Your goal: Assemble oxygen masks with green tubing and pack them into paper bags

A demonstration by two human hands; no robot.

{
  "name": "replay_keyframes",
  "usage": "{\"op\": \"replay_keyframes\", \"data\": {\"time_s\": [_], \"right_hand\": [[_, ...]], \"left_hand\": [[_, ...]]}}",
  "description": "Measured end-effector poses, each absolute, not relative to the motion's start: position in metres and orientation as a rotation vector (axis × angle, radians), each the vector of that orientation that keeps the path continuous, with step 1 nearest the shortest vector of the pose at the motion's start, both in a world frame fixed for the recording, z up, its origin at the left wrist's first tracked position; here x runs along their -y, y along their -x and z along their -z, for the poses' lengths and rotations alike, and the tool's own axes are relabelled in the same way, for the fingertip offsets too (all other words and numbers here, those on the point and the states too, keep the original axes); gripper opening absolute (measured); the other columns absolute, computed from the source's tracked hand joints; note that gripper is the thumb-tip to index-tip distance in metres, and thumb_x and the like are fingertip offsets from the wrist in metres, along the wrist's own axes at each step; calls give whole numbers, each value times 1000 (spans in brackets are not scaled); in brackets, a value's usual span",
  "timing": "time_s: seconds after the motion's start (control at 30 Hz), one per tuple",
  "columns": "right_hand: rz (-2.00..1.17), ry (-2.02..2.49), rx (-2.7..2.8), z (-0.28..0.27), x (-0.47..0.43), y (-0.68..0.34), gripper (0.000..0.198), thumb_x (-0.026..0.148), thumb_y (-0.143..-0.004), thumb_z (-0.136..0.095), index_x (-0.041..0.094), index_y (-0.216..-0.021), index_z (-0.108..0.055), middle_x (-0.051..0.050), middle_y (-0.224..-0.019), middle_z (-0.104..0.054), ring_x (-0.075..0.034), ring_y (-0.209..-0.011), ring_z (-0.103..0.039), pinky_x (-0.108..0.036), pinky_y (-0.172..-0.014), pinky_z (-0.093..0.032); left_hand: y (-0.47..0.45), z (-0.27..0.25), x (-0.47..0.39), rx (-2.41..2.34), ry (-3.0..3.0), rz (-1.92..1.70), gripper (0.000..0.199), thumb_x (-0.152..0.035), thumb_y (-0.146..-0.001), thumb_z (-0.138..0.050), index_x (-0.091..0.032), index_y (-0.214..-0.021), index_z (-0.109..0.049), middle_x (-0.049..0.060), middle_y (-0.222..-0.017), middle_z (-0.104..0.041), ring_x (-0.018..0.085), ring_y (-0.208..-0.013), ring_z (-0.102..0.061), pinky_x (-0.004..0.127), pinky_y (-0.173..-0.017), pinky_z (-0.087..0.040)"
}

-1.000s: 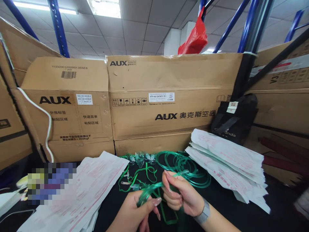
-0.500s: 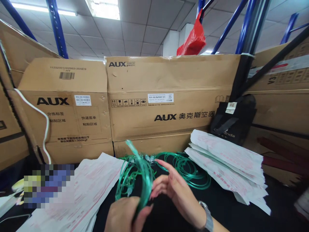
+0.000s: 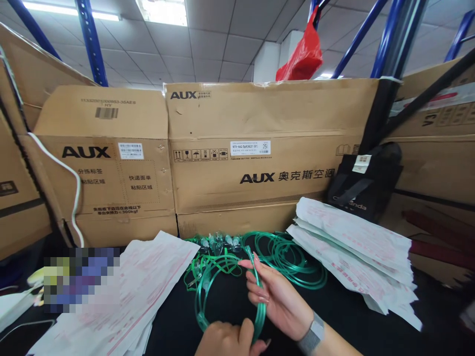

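Note:
A looped bundle of clear green tubing hangs between my two hands above the black table. At the bottom of the loop, my left hand is wrapped round the tubing, partly cut off by the lower edge of view. My right hand, a silver mesh band on its wrist, pinches the bundle's right side between thumb and fingers near the tube end. Behind the loop lie green straps and clear plastic connectors. Farther right, another coil of green tubing rests on the table.
Printed white paper bags lie in a stack at left and another stack at right. Large cardboard boxes form a wall behind. A black bag stands at the back right. A white cable hangs at left.
My right hand was open beside the bundle and is now closed on it. My left hand has moved right and down with the tubing, whose loop has opened wider.

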State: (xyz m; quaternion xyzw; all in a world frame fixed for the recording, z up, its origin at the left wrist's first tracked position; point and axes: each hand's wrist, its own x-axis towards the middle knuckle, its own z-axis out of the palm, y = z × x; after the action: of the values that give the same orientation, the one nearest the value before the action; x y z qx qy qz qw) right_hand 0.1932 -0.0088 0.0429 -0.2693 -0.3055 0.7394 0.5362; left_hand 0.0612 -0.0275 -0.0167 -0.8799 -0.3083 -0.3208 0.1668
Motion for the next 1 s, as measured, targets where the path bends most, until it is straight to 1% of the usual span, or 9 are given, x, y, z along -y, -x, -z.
{"op": "replay_keyframes", "data": {"time_s": [0.1, 0.17, 0.27, 0.4, 0.53, 0.7, 0.8, 0.93, 1.0], "right_hand": [[-1791, 616, 705, -46, 3, -203, 23, 32, -72, -62, 11, -82, -61, 9, -49, -30, 1, -36, -13, -12, -31, -11], [-1704, 635, 752, -52, 0, -213, 25, 33, -69, -65, 12, -82, -61, 10, -49, -26, 0, -37, -10, -12, -31, -8], [-1428, 702, 850, -63, -4, -225, 28, 35, -66, -66, 13, -82, -61, 10, -49, -26, -1, -39, -11, -14, -32, -9], [-1163, 921, 1015, -66, -4, -226, 32, 43, -68, -62, 14, -82, -62, 10, -46, -23, -3, -40, -14, -17, -35, -10], [-1232, 1135, 1267, -53, 1, -209, 40, 48, -70, -56, 12, -85, -64, 10, -41, -19, -4, -38, -12, -20, -36, -8], [-1212, 1211, 1527, -38, 7, -192, 34, 46, -72, -55, 16, -81, -68, 6, -43, -37, -6, -40, -30, -19, -40, -24], [-1039, 1196, 1666, -33, 11, -185, 26, 41, -74, -54, 19, -76, -68, -1, -66, -61, -13, -65, -51, -23, -61, -38], [-962, 1229, 1758, -29, 20, -176, 26, 39, -78, -50, 18, -71, -64, -2, -73, -64, -16, -73, -54, -25, -69, -39], [-932, 1228, 1774, -27, 23, -174, 26, 39, -79, -48, 17, -71, -61, -1, -70, -61, -15, -70, -52, -24, -68, -39]], "left_hand": [[-57, 9, 28, 784, 2580, 1071, 30, -43, -79, -45, -20, -63, -55, 2, -43, -56, 16, -37, -53, 25, -35, -28], [-46, -1, 24, 850, 2634, 1219, 29, -41, -83, -37, -19, -78, -55, 6, -65, -62, 19, -60, -59, 26, -51, -43], [-26, -13, 9, 1325, 2423, 1279, 22, -28, -85, -36, -17, -100, -48, 11, -93, -58, 22, -89, -55, 35, -77, -42], [-10, -9, -17, 1700, 2174, 1065, 38, -46, -76, -46, -12, -94, -51, 13, -86, -58, 29, -84, -52, 40, -71, -40], [-7, 1, -31, 1906, 2201, 1198, 33, -49, -70, -50, -16, -71, -55, 10, -70, -58, 31, -78, -52, 39, -69, -36], [-7, -8, -29, 2101, 2411, 1929, 30, -47, -63, -59, -19, -61, -49, 0, -58, -54, 21, -63, -54, 29, -59, -37], [-9, -20, -23, 2120, 2475, 2348, 27, -43, -69, -56, -16, -74, -55, 2, -69, -61, 16, -64, -56, 25, -57, -41], [-13, -28, -12, 2103, 1946, 3586, 16, -24, -64, -68, -15, -75, -60, 1, -75, -64, 11, -70, -58, 24, -69, -45], [-16, -28, -8, 2077, 1690, 3849, 10, -16, -63, -69, -15, -69, -61, 2, -76, -65, 11, -73, -59, 27, -76, -46]]}}
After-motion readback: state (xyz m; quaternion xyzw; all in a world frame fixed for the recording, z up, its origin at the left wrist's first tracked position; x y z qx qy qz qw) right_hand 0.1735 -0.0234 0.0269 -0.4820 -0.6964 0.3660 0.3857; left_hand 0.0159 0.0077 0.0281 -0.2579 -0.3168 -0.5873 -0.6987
